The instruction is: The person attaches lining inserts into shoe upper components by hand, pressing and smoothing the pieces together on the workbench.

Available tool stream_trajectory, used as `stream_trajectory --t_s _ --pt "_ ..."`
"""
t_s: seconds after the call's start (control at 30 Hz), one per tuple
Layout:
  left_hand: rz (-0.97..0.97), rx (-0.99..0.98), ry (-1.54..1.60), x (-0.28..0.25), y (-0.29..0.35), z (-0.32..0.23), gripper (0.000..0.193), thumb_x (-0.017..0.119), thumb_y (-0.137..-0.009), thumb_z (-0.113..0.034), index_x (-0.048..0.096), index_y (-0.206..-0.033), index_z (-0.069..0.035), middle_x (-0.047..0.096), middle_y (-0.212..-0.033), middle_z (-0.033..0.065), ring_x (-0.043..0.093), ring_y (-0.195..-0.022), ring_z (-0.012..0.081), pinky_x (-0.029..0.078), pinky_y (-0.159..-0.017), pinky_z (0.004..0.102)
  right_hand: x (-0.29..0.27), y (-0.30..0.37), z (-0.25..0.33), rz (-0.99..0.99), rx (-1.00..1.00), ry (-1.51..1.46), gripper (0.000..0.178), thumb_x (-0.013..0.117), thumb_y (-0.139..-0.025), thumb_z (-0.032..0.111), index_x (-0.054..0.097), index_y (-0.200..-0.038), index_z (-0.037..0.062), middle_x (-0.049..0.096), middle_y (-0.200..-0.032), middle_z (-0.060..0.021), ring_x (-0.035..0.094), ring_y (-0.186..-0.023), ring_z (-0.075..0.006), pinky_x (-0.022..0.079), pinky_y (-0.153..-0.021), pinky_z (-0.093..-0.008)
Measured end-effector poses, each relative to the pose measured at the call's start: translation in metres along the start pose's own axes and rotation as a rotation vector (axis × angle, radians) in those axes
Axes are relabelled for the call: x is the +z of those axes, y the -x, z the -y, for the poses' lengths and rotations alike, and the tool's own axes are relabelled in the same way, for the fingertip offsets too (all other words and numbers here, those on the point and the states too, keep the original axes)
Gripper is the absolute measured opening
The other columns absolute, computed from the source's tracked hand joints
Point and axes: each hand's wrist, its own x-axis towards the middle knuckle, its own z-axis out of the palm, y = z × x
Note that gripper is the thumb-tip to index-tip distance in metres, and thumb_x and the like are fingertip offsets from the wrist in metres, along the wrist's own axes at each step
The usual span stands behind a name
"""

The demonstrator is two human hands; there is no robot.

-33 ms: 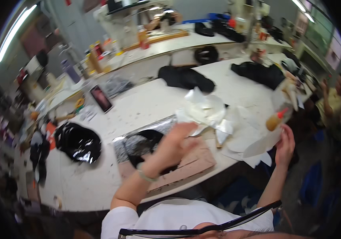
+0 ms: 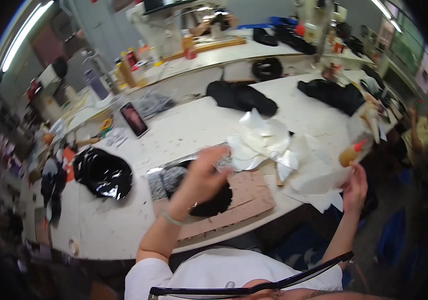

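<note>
My left hand hovers over a flat black piece on a pinkish board with a speckled silvery strip. Its fingers are spread and slightly blurred, with nothing visible in them. The hand hides part of the black piece. Farther right, my right hand has its fingers bent at the edge of a thin white sheet, pinching it. A bottle of amber liquid with a red tip stands just beyond those fingers. Crumpled white pieces lie in a pile between the hands.
A glossy black moulded shell sits at the left. Behind are a phone, a clear plastic bag and two black rolled pieces, one in the middle and one at the right. A person is at far right.
My left hand has drawn back slightly left from the crumpled white pieces. The white sheet at my right hand sits lower and flatter. The whole view has shifted a little.
</note>
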Motion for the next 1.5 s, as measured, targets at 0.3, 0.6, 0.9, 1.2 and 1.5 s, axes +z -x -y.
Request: stream_trajectory --t_s 0.3,0.6,0.9,1.2,1.5 --pt "-0.104 -0.997 0.273 -0.113 0.125 0.125 0.045 0.045 -0.098 -0.039 0.066 -0.088 0.0 0.069 -0.086 0.0091 0.064 -0.079 0.0203 0.048 -0.072 0.0336 0.14 0.075 -0.126 0.399 0.71 -0.332 0.023 0.061 -0.09 0.009 0.056 -0.113 0.0039 0.062 -0.088 -0.0011 0.06 -0.078 -0.0093 0.049 -0.069 -0.0224" --pt "-0.244 -0.8 1.315 -0.125 0.077 0.049 0.031 0.045 -0.099 -0.03 0.06 -0.109 -0.005 0.068 -0.097 0.007 0.066 -0.086 0.0169 0.053 -0.074 0.0305 0.224 0.079 -0.059 0.816 0.616 -0.527 0.081 0.078 -0.064 -0.002 0.038 -0.134 0.0002 0.061 -0.088 -0.0082 0.059 -0.073 -0.018 0.05 -0.061 -0.0276" --pt "-0.088 -0.477 0.692 -0.12 0.06 -0.013 0.032 0.064 -0.087 -0.001 0.057 -0.118 0.005 0.06 -0.115 0.0088 0.059 -0.099 0.0114 0.049 -0.087 0.0249 0.263 0.083 -0.029 0.777 0.471 -0.518 0.06 0.074 -0.067 -0.006 0.05 -0.122 -0.0014 0.064 -0.094 -0.0114 0.064 -0.079 -0.0192 0.053 -0.07 -0.0277" --pt "-0.024 -0.623 0.989 -0.077 0.077 0.0 0.034 0.061 -0.087 0.0 0.056 -0.121 0.005 0.064 -0.111 0.0098 0.061 -0.099 0.0122 0.049 -0.088 0.0258 0.267 0.095 -0.061 0.685 0.327 -0.218 0.051 0.077 -0.077 0.008 0.051 -0.119 -0.0045 0.063 -0.101 -0.0091 0.062 -0.091 -0.0134 0.052 -0.079 -0.0257" --pt "-0.062 -0.779 1.014 -0.06 0.075 0.0 0.035 0.056 -0.091 -0.006 0.055 -0.125 0.005 0.064 -0.108 0.0039 0.057 -0.091 0.0058 0.045 -0.079 0.0199 0.262 0.1 -0.061 0.587 0.33 -0.153 0.037 0.073 -0.081 0.006 0.054 -0.11 -0.006 0.065 -0.097 -0.0087 0.063 -0.085 -0.0114 0.053 -0.074 -0.0238"
